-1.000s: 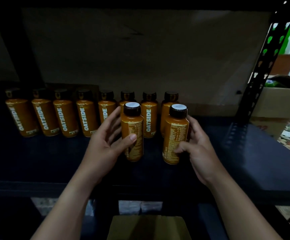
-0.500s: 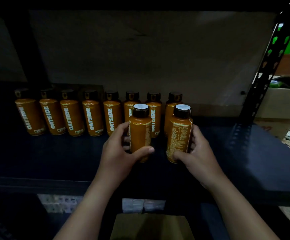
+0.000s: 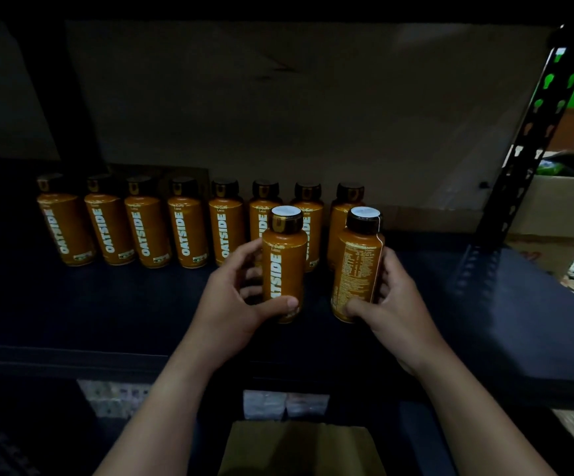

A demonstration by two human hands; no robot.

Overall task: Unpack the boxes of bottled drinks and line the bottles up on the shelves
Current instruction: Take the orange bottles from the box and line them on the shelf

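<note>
Nearest to the camera, below the shelf edge, lies a brown cardboard box (image 3: 301, 448), only its top in view. Above it two bare forearms reach onto the dark flat shelf board (image 3: 484, 314). The left hand (image 3: 234, 304) is curled around an orange plastic bottle with a dark cap and a white round top (image 3: 283, 266) — the thumb lies across its lower front, and the white letters face the camera. The right hand (image 3: 395, 304) holds a second orange bottle of the same kind (image 3: 357, 266), with the small-print side of the label turned forward. Both bottles stand upright, near each other but apart, in front of the row.

Behind them, along the back of the shelf, a row of eight orange bottles with dark caps (image 3: 148, 221) stands side by side. A brown cardboard sheet (image 3: 313, 108) forms the back wall. At the right — a black perforated metal upright (image 3: 532, 132).
</note>
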